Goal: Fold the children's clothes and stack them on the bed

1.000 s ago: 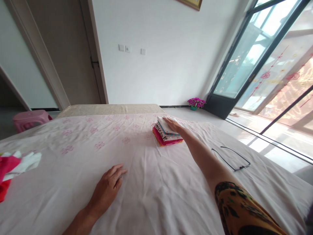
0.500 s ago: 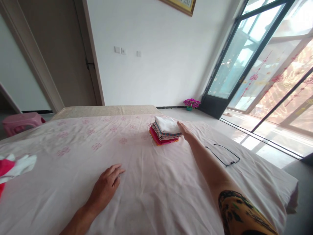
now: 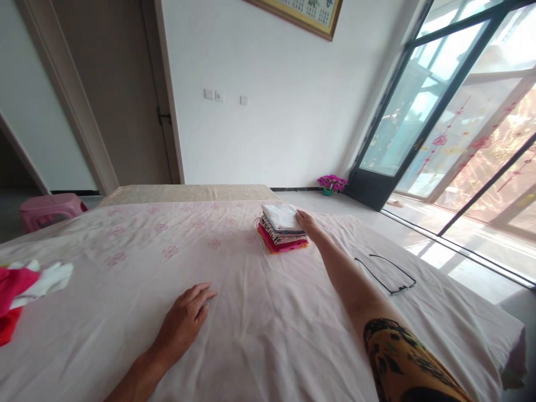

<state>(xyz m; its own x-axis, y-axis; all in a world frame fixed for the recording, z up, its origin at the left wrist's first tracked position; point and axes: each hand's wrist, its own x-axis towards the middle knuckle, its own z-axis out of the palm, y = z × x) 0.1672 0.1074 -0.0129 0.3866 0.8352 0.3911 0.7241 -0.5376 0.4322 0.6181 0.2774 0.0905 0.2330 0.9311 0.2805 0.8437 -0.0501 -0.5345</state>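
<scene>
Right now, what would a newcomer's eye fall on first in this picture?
Probably the stack of folded cloths, white on top and pink lower down, with the right hand at its right edge. Next, perhaps, the magenta potted flowers on the floor by the far wall, and the eyeglasses on the sheet at right.

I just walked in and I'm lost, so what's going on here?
A person has their right hand at the right edge of a stack of folded cloth, with a white piece on top. Their left hand rests on the sheet, with nothing visible in it. Glasses lie to the right, and crumpled cloths at the far left.
</scene>
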